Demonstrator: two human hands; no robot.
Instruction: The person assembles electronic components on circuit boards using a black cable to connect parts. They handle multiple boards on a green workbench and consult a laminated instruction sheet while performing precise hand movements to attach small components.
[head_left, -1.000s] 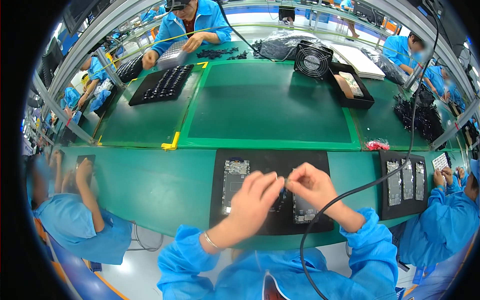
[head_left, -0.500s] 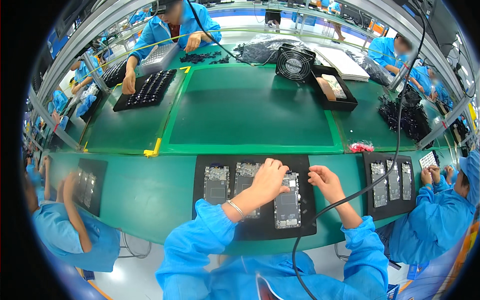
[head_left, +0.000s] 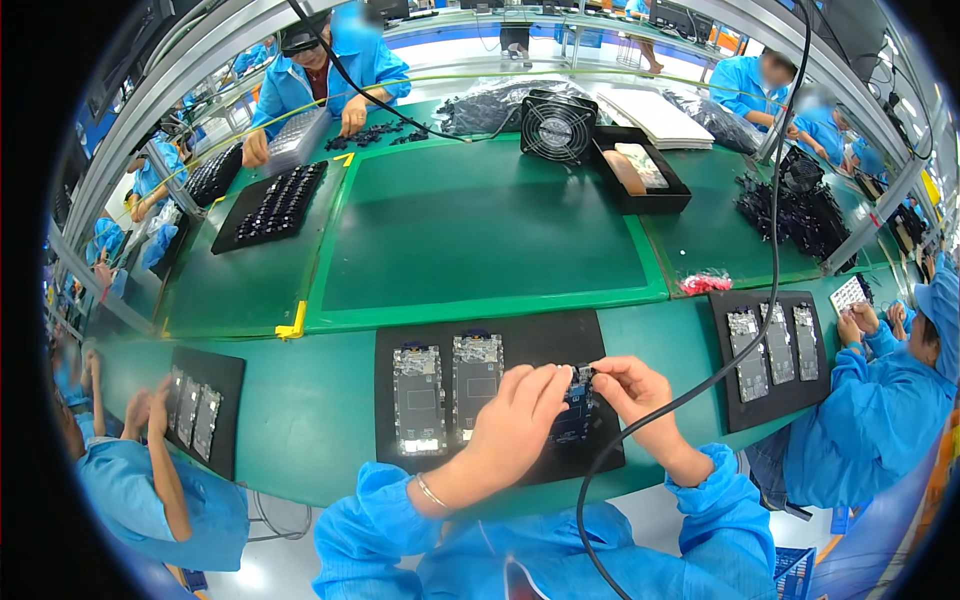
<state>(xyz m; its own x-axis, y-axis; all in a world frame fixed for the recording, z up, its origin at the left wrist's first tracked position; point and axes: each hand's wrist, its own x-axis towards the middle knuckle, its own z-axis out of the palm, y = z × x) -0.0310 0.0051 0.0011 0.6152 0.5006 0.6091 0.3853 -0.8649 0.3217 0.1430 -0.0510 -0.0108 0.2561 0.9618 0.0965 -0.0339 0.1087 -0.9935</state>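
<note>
My left hand (head_left: 515, 415) is bunched over the near-left side of the dark board (head_left: 572, 422), thumb mostly hidden, so I cannot tell how firmly it grips; my right hand (head_left: 640, 400) has thumb and forefinger brought close together at the board's twelve o'clock end, and whether they pinch its edge or a small part there, I cannot tell either. The board sits at three o'clock on the black mat (head_left: 540, 340), looking tilted up. The likeliest trouble, I judge, is the board slipping and dropping onto its components, should my fingertips have only a thin edge. Pressing unevenly from both sides could flex it or nudge a tiny piece loose at that end. Two grey boards lie apart, the first (head_left: 419, 400) at nine o'clock, the second (head_left: 478, 370) toward eleven; my left wrist swinging that way could knock the second. The black cable (head_left: 583, 505) crosses in front of my right wrist in this view, and if it hangs close enough, a quick pull toward six o'clock could snag it.
</note>
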